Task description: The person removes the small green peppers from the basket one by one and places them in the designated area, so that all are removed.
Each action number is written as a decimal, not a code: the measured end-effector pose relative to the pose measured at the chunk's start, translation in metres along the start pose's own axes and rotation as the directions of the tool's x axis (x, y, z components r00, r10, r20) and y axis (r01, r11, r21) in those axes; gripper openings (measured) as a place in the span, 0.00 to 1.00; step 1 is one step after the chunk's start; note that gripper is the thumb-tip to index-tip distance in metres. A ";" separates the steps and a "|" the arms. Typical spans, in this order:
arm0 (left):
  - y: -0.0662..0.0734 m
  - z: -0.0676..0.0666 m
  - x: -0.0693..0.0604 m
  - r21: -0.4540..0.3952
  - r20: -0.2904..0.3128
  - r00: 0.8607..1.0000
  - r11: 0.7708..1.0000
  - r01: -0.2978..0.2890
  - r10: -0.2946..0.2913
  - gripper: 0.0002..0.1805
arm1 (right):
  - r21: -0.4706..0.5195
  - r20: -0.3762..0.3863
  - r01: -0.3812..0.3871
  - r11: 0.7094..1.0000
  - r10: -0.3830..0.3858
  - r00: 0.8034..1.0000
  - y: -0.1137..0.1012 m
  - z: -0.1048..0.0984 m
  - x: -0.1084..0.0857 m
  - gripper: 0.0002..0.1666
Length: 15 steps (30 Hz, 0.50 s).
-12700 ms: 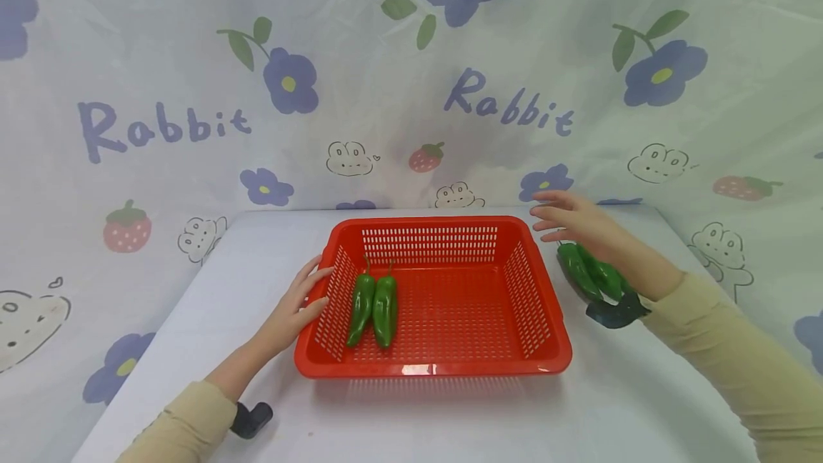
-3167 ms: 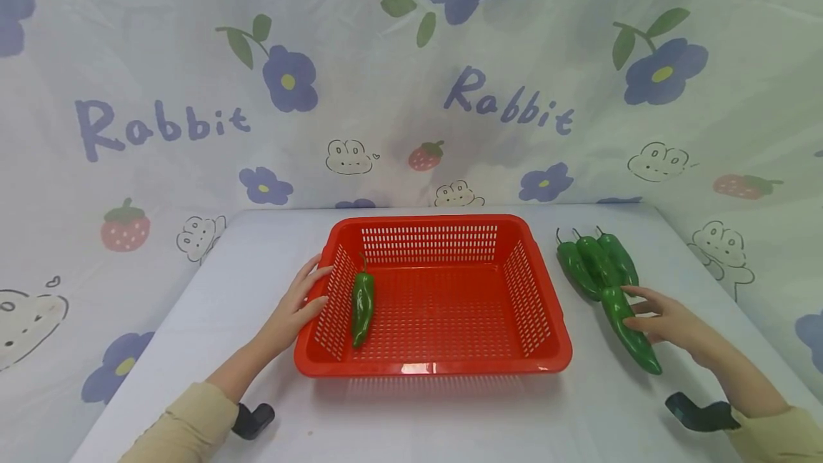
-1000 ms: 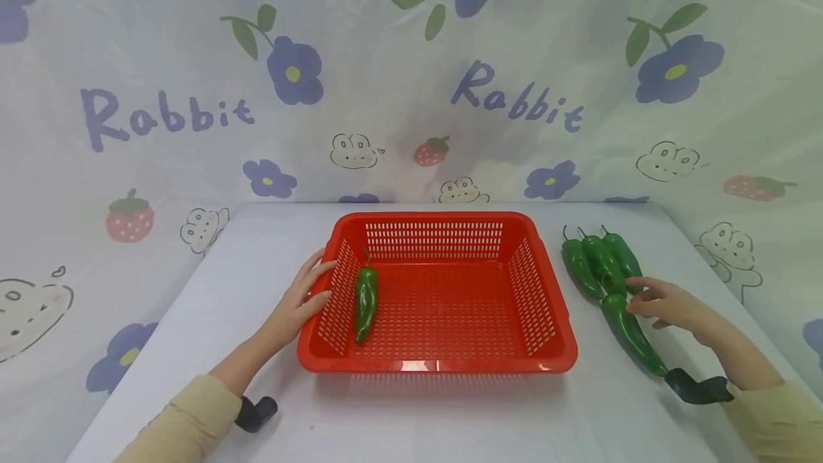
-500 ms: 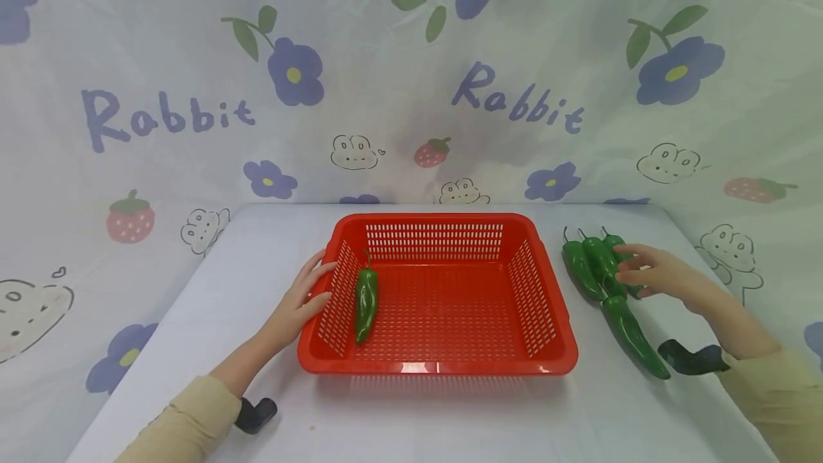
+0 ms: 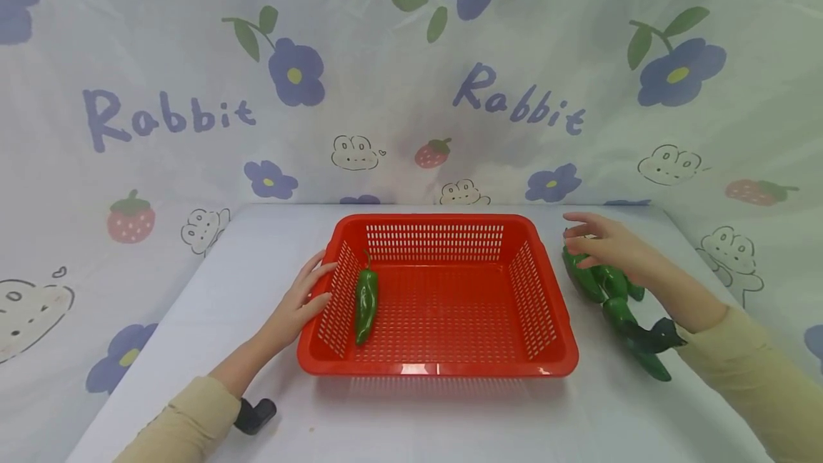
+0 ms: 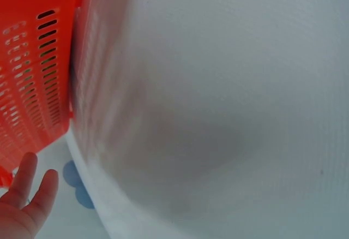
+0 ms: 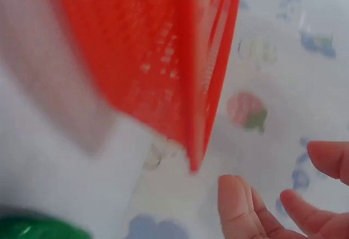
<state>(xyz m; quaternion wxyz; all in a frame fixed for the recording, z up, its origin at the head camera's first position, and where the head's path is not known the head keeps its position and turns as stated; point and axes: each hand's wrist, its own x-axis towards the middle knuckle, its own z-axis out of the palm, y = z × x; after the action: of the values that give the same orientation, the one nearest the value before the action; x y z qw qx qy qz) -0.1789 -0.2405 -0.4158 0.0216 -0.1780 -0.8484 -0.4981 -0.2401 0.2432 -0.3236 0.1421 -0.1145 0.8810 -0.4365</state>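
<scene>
A red plastic basket [image 5: 501,367] with slotted sides stands mid-table, and one green pepper [image 5: 366,306] lies inside along its left wall. My left hand [image 5: 292,313] rests on the basket's left rim with fingers extended; in the left wrist view, fingertips [image 6: 41,198] show beside the red wall. My right hand [image 5: 611,247], holding nothing, hovers over several green peppers [image 5: 581,279] right of the basket and partly hides them. Nearer the front lies another green pepper [image 5: 654,364], partly covered by the black wrist mount. The right wrist view shows relaxed, parted fingers [image 7: 234,203].
A white cloth-covered table [image 5: 444,424] carries everything. Behind it hangs a patterned curtain [image 5: 386,77] with flowers and "Rabbit" lettering. Black mounts [image 5: 255,416] sit at both wrists.
One of two peppers left the basket between the oldest frame and 3.2 s ago; a pepper then lay at front right. Since then my right hand released it and moved up and left.
</scene>
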 end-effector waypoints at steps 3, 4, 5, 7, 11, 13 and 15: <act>0.000 0.000 0.000 0.011 0.000 1.000 1.000 0.000 0.000 0.27 | 0.014 0.003 0.023 1.000 -0.023 1.000 -0.017 0.010 0.006 0.40; 0.000 0.000 0.001 0.013 0.000 1.000 1.000 0.000 0.000 0.27 | 0.016 0.007 0.025 1.000 -0.025 1.000 -0.023 0.013 0.008 0.40; 0.000 0.000 0.001 0.014 -0.001 1.000 1.000 0.001 -0.001 0.27 | 0.020 0.014 0.033 0.999 -0.033 0.999 -0.029 0.017 0.010 0.40; 0.000 -0.001 0.001 0.017 -0.002 1.000 1.000 0.004 -0.004 0.27 | 0.011 0.032 0.039 0.999 -0.039 0.999 -0.039 0.023 0.014 0.40; -0.001 -0.001 0.001 0.013 -0.001 1.000 1.000 0.006 -0.006 0.27 | 0.007 0.096 0.037 0.999 -0.038 0.995 -0.056 0.037 0.023 0.38; -0.001 0.000 0.001 0.012 -0.001 1.000 1.000 0.006 -0.006 0.27 | 0.022 0.133 0.034 0.999 -0.037 0.990 -0.062 0.045 0.029 0.38; -0.001 0.000 0.000 0.006 0.000 1.000 1.000 0.008 -0.008 0.27 | 0.054 0.164 0.023 0.998 -0.032 0.986 -0.066 0.053 0.034 0.38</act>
<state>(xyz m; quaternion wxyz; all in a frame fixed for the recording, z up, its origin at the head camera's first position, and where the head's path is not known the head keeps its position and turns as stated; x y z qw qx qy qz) -0.1795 -0.2409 -0.4164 0.0201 -0.1744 -0.8505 -0.4958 -0.2479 0.1539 -0.3060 0.2112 -0.1584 0.8531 -0.4501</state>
